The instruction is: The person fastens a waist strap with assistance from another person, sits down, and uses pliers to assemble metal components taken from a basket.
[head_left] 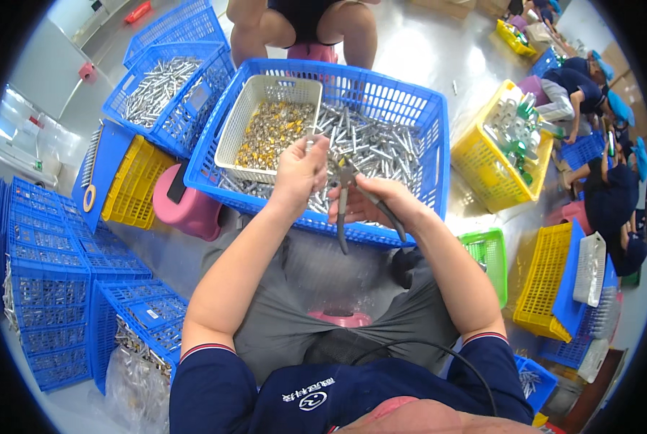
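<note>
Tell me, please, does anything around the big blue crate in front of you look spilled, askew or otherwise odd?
One small thing: a lone metal tube lies loose on the floor beside the blue crate, apart from the heap inside. The white basket sits tilted on the tubes. The left hand pinches a tube; the right hand grips pliers.

The glossy grey floor (424, 54) carries blue crates (417, 116), yellow baskets (493, 173) and pink stools (193, 210).
</note>
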### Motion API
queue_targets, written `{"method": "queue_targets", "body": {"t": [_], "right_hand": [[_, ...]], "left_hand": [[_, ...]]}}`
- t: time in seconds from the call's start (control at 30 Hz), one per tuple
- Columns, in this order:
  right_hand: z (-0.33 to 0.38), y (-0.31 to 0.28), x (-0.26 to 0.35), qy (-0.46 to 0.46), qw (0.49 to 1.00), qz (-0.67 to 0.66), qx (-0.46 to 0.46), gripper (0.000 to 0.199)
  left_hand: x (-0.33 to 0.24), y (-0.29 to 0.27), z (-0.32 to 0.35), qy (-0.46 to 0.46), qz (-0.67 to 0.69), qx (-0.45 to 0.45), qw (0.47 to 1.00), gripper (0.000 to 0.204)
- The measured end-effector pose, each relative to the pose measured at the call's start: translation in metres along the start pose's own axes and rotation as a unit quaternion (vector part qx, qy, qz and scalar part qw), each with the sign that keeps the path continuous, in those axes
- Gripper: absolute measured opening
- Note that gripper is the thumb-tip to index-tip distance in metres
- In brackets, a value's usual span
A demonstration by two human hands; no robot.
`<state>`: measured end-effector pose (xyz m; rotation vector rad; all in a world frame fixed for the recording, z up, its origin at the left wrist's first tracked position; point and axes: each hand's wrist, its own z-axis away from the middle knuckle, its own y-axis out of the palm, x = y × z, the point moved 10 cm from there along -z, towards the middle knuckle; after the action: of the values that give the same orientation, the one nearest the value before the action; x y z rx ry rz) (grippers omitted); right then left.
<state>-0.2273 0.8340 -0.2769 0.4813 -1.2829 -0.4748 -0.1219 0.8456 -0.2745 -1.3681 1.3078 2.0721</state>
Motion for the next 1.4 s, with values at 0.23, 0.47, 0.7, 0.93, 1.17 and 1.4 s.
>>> {"method": "queue_targets", "body": {"t": [0.23,0.47,0.7,0.93,1.17,1.4], "right_hand": [[-0.005,-0.013,-0.001,-0.019,0.999,0.008,-0.036,0.047],[-0.004,-0.011,-0.002,-0.010,0.999,0.008,-0.044,0.047],[-0.006,-0.013,0.000,-0.026,0.998,0.009,-0.048,0.050],[-0.004,-0.031,-0.011,0.015,0.991,0.026,-0.132,0.047],[0.002,-0.065,-0.008,-0.002,0.967,0.014,-0.254,0.045],[0.012,-0.078,-0.004,-0.029,0.957,-0.015,-0.288,0.044]], "left_hand": [[0.004,0.012,-0.003,-0.071,-0.232,0.111,0.964,0.017],[-0.001,0.013,-0.002,-0.019,-0.177,0.086,0.980,0.015],[-0.004,0.008,0.001,0.088,-0.101,-0.017,0.991,0.014],[-0.010,-0.055,-0.042,0.072,-0.032,-0.133,0.988,0.024],[0.082,-0.194,-0.076,-0.097,-0.068,-0.312,0.943,0.026],[0.048,-0.132,-0.072,-0.038,-0.028,-0.263,0.964,0.028]]}}
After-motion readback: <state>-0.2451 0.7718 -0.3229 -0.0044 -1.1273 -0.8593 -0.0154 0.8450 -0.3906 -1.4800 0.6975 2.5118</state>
